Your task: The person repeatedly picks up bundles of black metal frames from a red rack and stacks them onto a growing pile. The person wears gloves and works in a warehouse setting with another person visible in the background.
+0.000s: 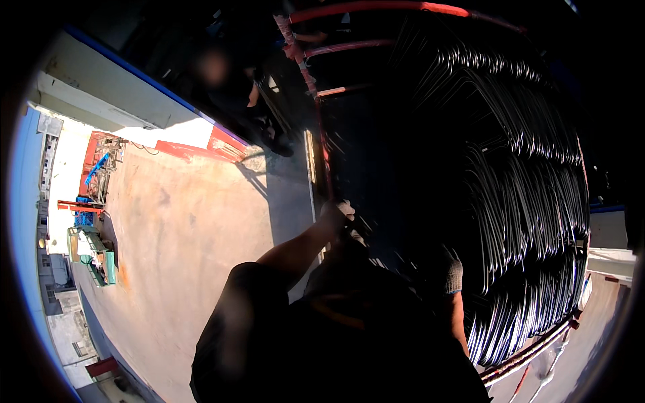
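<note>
My left hand, in a pale glove, is at the lower visible end of an upright red post of a metal frame. Its fingers look curled, but shade hides what they hold. Right of my body, my right hand wears a grey knitted glove; its fingers are lost in the dark. Nearest to it are rows of thin, shiny black bent rods, stacked close together in several tiers. I cannot see whether that hand touches them.
A red rail crosses above the rods. Another person in dark clothes is at the upper left, beyond the post. Sunlit concrete ground lies to the left, with a green machine farther off. Deep shade covers the middle.
</note>
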The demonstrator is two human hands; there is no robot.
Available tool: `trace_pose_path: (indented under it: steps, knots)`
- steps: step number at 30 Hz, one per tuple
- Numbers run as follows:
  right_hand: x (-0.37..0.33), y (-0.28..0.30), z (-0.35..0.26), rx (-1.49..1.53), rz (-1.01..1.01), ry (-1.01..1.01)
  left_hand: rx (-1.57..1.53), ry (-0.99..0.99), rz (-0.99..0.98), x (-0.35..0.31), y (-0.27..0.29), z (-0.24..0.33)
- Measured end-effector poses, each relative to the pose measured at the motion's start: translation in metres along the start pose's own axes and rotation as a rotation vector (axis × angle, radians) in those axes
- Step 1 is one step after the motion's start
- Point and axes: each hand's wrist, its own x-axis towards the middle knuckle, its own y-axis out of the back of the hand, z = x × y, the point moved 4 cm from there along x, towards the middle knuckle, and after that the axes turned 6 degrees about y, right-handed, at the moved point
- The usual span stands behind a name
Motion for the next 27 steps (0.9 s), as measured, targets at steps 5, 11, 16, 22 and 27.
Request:
trace_pose_path:
  steps: [5,11,16,22,27]
  knots:
    - [0.089,-0.028,-0.103,0.183,-0.121,-0.068,-0.224,0.261,0.271,0.014,0.071,0.047]
    - [0.183,-0.079,-0.133,0.558,-0.333,-0.527,-0.037,-0.065,0.39,0.055,0.13,0.01]
    - [0.263,-0.099,-0.122,0.337,-0.469,-0.321,-0.598,0.144,0.534,0.049,0.116,0.14]
    - [0.345,-0.145,-0.114,0.7,-0.492,-0.425,-0.734,-0.086,0.682,0.09,0.188,0.201]
    - [0.404,-0.168,-0.157,0.593,-0.481,-0.46,-1.066,-0.283,0.661,0.135,0.24,0.27]
